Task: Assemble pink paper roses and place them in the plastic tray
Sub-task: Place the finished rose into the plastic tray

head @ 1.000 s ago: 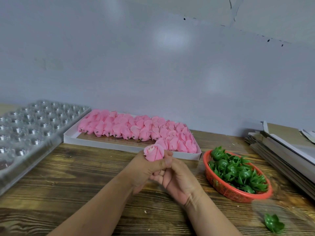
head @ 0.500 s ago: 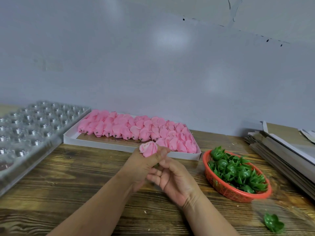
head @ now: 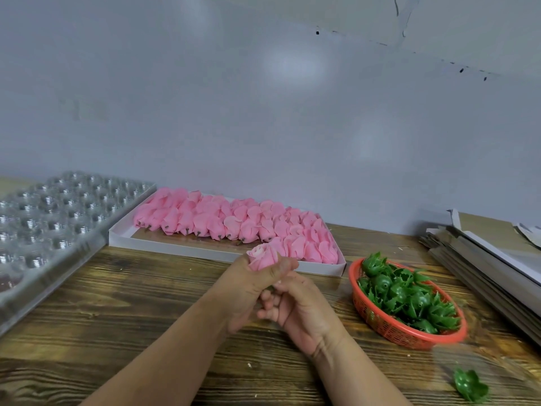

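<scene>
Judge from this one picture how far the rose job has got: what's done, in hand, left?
Done: nothing shows in the clear plastic tray. In hand: the left hand grips one pink rose; the right hand works beneath it. Left: rows of pink rose heads in the white box, green calyxes in the red basket.

pink rose (head: 262,257), green calyxes (head: 407,297), red basket (head: 389,329)

A dark-grained wooden table (head: 117,317) stands against a plain pale grey wall (head: 263,112) with soft glare.
</scene>
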Demonstrator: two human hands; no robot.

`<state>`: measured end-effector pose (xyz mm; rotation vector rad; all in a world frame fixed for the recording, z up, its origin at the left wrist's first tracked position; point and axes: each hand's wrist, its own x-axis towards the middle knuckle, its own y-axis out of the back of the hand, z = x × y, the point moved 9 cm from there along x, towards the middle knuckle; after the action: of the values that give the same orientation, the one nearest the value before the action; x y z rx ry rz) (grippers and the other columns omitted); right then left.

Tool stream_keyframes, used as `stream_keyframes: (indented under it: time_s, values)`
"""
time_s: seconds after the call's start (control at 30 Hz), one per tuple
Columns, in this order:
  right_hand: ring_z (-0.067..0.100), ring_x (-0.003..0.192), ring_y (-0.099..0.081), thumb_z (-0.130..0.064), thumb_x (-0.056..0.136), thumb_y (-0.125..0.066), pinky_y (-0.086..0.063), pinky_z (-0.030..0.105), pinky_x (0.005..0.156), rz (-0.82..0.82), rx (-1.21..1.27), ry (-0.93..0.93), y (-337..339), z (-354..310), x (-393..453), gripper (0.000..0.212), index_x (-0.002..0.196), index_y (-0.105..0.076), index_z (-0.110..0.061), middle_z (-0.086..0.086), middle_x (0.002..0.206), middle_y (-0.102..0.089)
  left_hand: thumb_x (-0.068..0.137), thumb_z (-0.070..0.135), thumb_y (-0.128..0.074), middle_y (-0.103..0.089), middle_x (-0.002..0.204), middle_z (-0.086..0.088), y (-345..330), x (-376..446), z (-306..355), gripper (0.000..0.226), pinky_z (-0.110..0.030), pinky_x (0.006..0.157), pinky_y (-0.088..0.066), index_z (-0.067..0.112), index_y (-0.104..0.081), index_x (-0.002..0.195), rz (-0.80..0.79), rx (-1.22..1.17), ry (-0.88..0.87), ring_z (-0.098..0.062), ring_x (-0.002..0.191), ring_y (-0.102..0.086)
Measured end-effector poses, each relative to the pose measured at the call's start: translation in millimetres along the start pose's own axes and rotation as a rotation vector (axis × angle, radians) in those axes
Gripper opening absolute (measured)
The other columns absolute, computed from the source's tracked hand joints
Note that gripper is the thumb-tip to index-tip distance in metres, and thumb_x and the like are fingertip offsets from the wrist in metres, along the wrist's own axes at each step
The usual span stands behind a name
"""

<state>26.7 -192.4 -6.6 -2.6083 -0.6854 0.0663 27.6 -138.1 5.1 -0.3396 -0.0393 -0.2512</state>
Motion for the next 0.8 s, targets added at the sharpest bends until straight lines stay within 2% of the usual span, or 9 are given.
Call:
stream_keyframes:
  time_s: [0.1,0.2,0.27,0.37,0.43,0.53,0.6,0.7,0.8]
  values:
    - [0.009,0.046,-0.051,-0.013,0.069,-0.064,-0.052,0.026,0.049,-0.018,0.000,-0.009,0,0,-1,0.008,0.068,-0.072,-0.013,0.005,0.055,-0.056,0.072,0.035,-0.069,-0.045,0.054,-0.006,-4,-3,4,0.034,-0.023,0.043,-0.037,0.012,-0.075,0.096,-0.105,0.024,0.001,-0.013,0.047,-0.043]
    - [0.011,0.046,-0.050,-0.017,0.063,-0.071,-0.053,0.028,0.050,-0.019,0.039,-0.025,3,1,0,0.014,0.075,-0.071,-0.012,0.007,0.056,-0.053,0.081,0.036,-0.059,-0.050,0.062,-0.006,-5,-4,5,0.032,-0.027,0.049,-0.041,0.012,-0.071,0.099,-0.153,0.094,-0.005,-0.013,0.053,-0.048]
    - [0.011,0.046,-0.050,-0.012,0.064,-0.070,-0.054,0.029,0.049,-0.006,0.059,-0.039,5,4,0,0.015,0.079,-0.070,-0.014,0.007,0.056,-0.053,0.082,0.039,-0.056,-0.051,0.064,-0.007,-5,-3,5,0.033,-0.025,0.047,-0.042,0.013,-0.071,0.097,-0.137,0.136,-0.013,-0.013,0.053,-0.048]
    - [0.012,0.046,-0.053,-0.010,0.071,-0.063,-0.054,0.029,0.051,-0.011,0.055,-0.078,8,6,0,0.018,0.087,-0.066,-0.014,0.008,0.057,-0.056,0.082,0.041,-0.054,-0.050,0.059,-0.006,-3,-1,1,0.037,-0.025,0.045,-0.043,0.010,-0.068,0.096,-0.075,0.164,-0.004,-0.012,0.050,-0.047]
    - [0.014,0.048,-0.056,-0.012,0.072,-0.064,-0.055,0.029,0.051,-0.004,-0.001,-0.107,13,7,0,0.021,0.093,-0.063,-0.012,0.011,0.062,-0.061,0.089,0.036,-0.054,-0.050,0.058,-0.007,1,1,-2,0.030,-0.025,0.046,-0.046,0.010,-0.068,0.094,-0.021,0.155,0.001,-0.013,0.049,-0.050]
    - [0.016,0.050,-0.058,-0.016,0.071,-0.073,-0.056,0.028,0.051,0.084,-0.114,-0.092,25,4,0,0.032,0.099,-0.063,-0.005,0.017,0.074,-0.067,0.098,0.026,-0.051,-0.065,0.062,0.006,14,4,3,0.026,-0.017,0.059,-0.050,0.011,-0.068,0.087,0.109,0.293,-0.098,-0.005,0.061,-0.062]
    - [0.015,0.051,-0.058,-0.024,0.071,-0.068,-0.055,0.026,0.051,0.166,-0.192,-0.052,34,2,1,0.032,0.093,-0.066,-0.001,0.018,0.077,-0.068,0.098,0.023,-0.053,-0.062,0.058,0.013,18,2,13,0.025,-0.011,0.059,-0.046,0.015,-0.064,0.076,0.159,0.426,-0.201,0.001,0.060,-0.058]
    - [0.012,0.050,-0.055,-0.017,0.084,-0.063,-0.052,0.023,0.049,0.286,-0.276,0.020,45,-5,2,0.016,0.075,-0.070,-0.006,0.014,0.072,-0.066,0.094,0.020,-0.059,-0.062,0.061,0.010,24,2,18,0.022,-0.012,0.060,-0.045,0.010,-0.062,0.074,0.225,0.504,-0.267,0.002,0.058,-0.055]
    - [0.011,0.049,-0.053,-0.012,0.089,-0.058,-0.052,0.023,0.048,0.350,-0.257,0.021,52,-5,1,0.018,0.081,-0.067,0.001,0.012,0.069,-0.064,0.088,0.017,-0.067,-0.061,0.053,0.008,28,1,18,0.023,-0.017,0.058,-0.050,0.014,-0.059,0.067,0.282,0.456,-0.265,0.000,0.053,-0.057]
